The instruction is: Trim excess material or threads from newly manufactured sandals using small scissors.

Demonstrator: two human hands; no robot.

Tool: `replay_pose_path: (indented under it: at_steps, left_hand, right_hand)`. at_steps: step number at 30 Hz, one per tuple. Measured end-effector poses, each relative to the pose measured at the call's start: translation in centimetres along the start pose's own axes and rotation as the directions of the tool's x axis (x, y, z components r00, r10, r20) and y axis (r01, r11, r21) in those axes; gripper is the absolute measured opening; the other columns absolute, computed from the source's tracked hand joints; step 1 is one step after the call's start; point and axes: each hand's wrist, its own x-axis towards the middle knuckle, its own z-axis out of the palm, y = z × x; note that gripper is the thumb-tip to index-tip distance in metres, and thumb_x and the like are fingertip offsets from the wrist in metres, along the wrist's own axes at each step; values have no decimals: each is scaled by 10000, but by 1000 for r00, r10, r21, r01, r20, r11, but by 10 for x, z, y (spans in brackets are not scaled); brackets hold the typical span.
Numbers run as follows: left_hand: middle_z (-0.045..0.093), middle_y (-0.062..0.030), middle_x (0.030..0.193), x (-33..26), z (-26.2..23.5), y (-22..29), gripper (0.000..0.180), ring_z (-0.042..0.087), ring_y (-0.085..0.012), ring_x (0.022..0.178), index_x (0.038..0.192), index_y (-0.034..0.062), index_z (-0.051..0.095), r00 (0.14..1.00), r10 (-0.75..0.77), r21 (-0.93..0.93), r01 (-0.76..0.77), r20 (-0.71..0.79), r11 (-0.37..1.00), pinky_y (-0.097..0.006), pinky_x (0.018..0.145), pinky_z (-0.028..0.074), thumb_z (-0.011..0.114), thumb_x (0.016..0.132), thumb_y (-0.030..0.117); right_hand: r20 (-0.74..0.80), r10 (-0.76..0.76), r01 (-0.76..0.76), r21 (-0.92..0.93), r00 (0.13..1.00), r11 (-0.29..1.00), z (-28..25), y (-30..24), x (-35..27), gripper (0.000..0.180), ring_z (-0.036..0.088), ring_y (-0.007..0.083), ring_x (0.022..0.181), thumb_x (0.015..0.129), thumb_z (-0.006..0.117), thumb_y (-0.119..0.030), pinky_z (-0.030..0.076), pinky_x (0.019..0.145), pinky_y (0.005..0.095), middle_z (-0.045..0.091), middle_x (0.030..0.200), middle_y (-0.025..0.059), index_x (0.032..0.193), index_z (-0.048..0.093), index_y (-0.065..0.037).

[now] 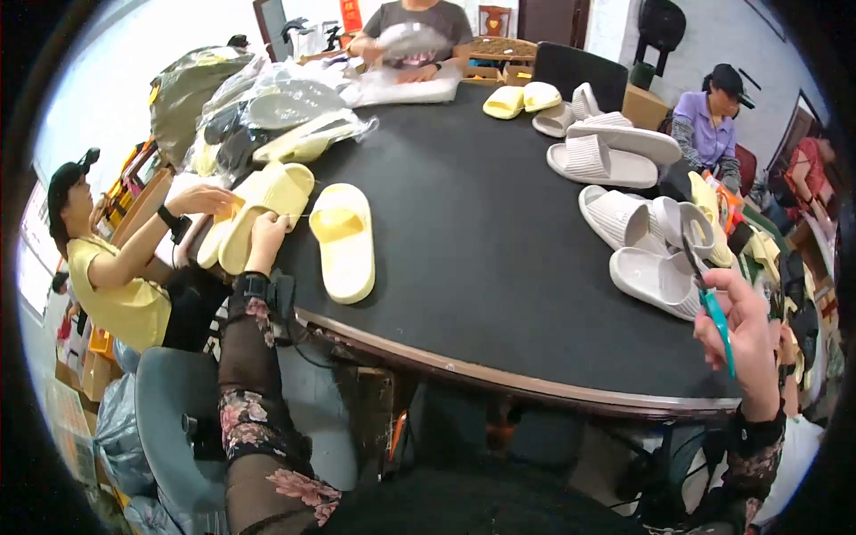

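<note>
Yellow slipper pair: at near left of black table, two slippers side by side, toes toward far side. Left hand lies over the right-hand slipper of the pair; fingers curled closed at its right edge. A fine pale strand shows at the fingertips; cannot tell whether the grip is on strand or slipper. Co-worker's hand reaches in from the left, over the left-hand slipper of the same pair.

Single yellow slipper: just right of the left hand, lying sole down, apart from the pair.

Right hand: at near right edge of table, fingers wrapped round teal-handled scissors, dark blades directed toward far side. Blades overlap the view of the near grey slippers; contact cannot be told.

Right side, farther back: more grey slippers, partly stacked; beyond these, small yellow slippers.

Far left: clear plastic bags with slippers inside. Far edge: person in dark T-shirt handling a plastic-wrapped item. Beyond right side of table: person in purple shirt. Left: person in yellow top.
</note>
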Motion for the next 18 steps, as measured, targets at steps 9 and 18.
replay_pose_path:
  at_steps: [9, 18]
  left_hand:
    - [654, -119, 784, -16, 19, 107, 279, 641, -214, 665, 841, 4, 608, 776, -246, -556, 599, 581, 577, -308, 594, 512, 572, 862, 279]
    - [626, -70, 808, -79, 52, 237, 224, 607, -146, 723, 893, 16, 606, 600, 110, -542, 610, 792, 577, -260, 627, 487, 551, 876, 233]
  right_hand:
    - [179, -44, 21, 131, 983, 991, 7, 12, 17, 403, 482, 32, 575, 789, 618, -14, 387, 451, 176, 537, 738, -1, 1156, 452, -32]
    - [300, -150, 87, 212, 942, 973, 33, 9, 35, 409, 473, 29, 564, 795, 654, -63, 383, 466, 185, 512, 704, -30, 1155, 465, -21]
